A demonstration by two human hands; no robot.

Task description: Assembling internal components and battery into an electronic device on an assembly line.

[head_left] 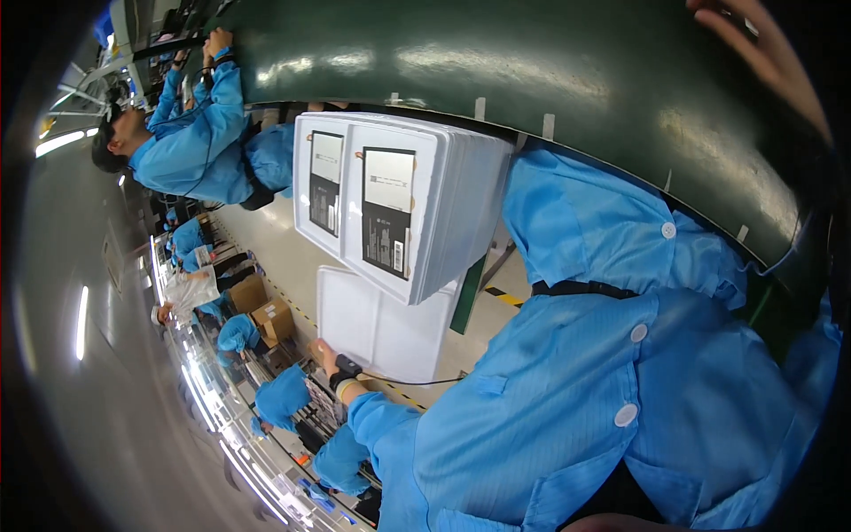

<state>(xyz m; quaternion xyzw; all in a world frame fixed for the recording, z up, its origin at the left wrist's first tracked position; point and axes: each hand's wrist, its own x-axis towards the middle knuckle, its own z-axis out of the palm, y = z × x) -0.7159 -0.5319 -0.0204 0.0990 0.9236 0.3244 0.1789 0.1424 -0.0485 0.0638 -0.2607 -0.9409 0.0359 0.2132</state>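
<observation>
Right hand: enters at the upper right edge and is only partly in frame. The fingers are stretched out and loosely apart, and nothing is held. It hovers over or just at the dark green curved worktop surface; I cannot tell whether they touch.

Left hand: not identifiable in this view. A sliver of skin tone sits at the lower edge, too small to tell what it is.

The dark green worktop spans the upper part of the view from left to right, with pale strips of tape along its near edge.

A stack of white foam boxes with black-and-white paper labels sits left of centre, just below the worktop's edge. A flat white foam tray lies just beneath it, touching or nearly so.

A co-worker in a light blue buttoned work coat fills the right and lower centre. The co-worker's hand with a black wrist strap rests at the lower left corner of the tray, fingers curled against its edge.

Far left: other workers in blue coats and caps and brown cardboard boxes on the floor.
</observation>
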